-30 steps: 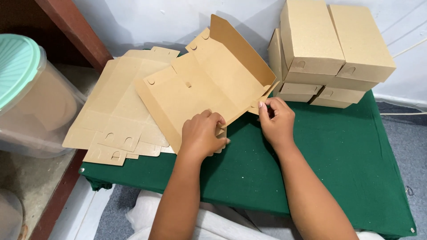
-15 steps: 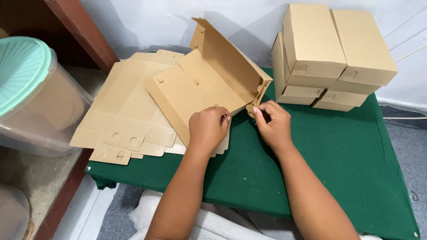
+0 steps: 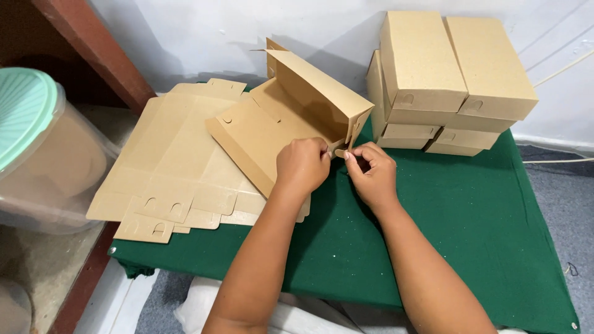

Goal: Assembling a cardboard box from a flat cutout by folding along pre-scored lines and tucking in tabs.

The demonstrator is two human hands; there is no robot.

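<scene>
L hand [image 3: 303, 166] is curled nearly closed, fingertips pinching the near corner flap of the half-folded cardboard box [image 3: 291, 117]; R hand [image 3: 371, 173] is also closed tight, thumb & fingers nipping a small tab at the same corner. Box sits on the green cloth table [image 3: 482, 222], partly over the stack of flat blanks [image 3: 173, 167]. Its long axis runs diagonally, far-left to near-right, back wall upright, w/ finished boxes [image 3: 445, 74] just beyond.

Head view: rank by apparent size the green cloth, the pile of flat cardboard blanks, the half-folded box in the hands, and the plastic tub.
1. green cloth
2. pile of flat cardboard blanks
3. half-folded box and plastic tub: look alike; the tub is cut off at the edge.
</scene>
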